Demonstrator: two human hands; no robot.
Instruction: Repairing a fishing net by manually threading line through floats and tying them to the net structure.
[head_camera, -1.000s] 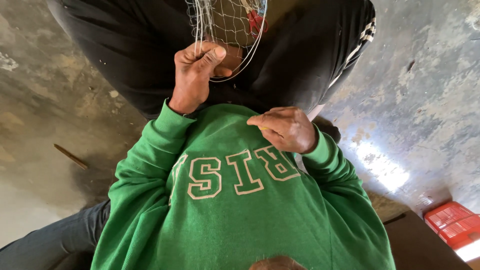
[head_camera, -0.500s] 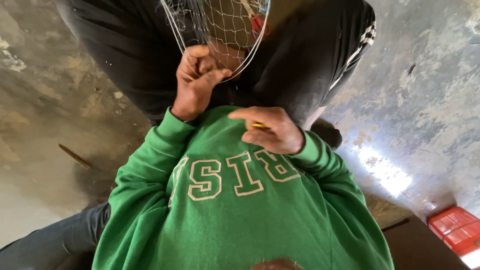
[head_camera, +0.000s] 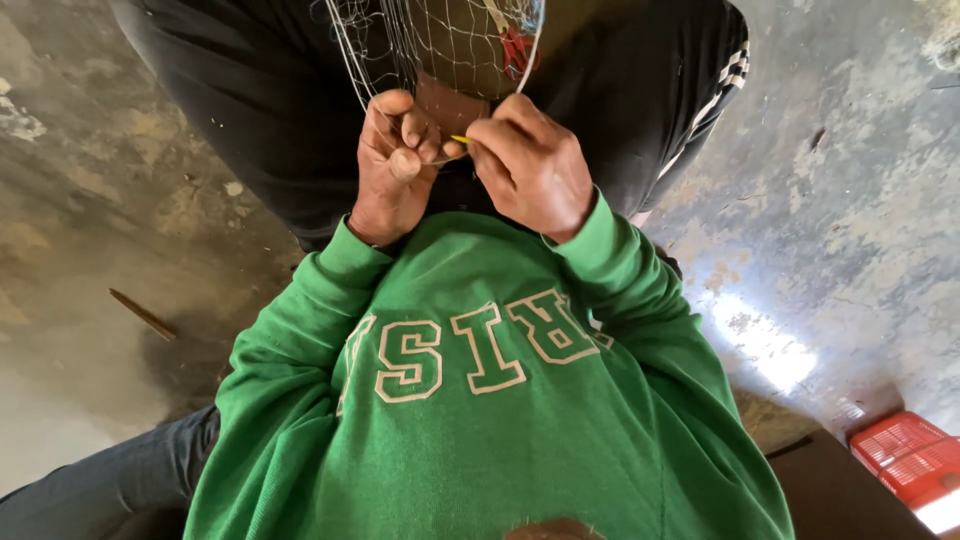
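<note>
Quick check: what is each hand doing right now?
Left hand: closed, fingers pinching the white net.
Right hand: closed, holding a thin yellow tool at the net.

- Soft, even daylight; the green cotton sweatshirt (head_camera: 500, 400) is sharp and evenly lit.
- A glaring sun patch (head_camera: 765, 345) burns out on the grey concrete floor (head_camera: 850, 180).
- Wide-lens stretching bends the frame edges.

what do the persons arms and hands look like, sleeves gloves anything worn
Both arms wear long green sweatshirt sleeves with ribbed cuffs at the wrists. The left hand and right hand are bare: no gloves, rings or watch show. The sweatshirt chest carries cream-outlined block lettering.
</note>
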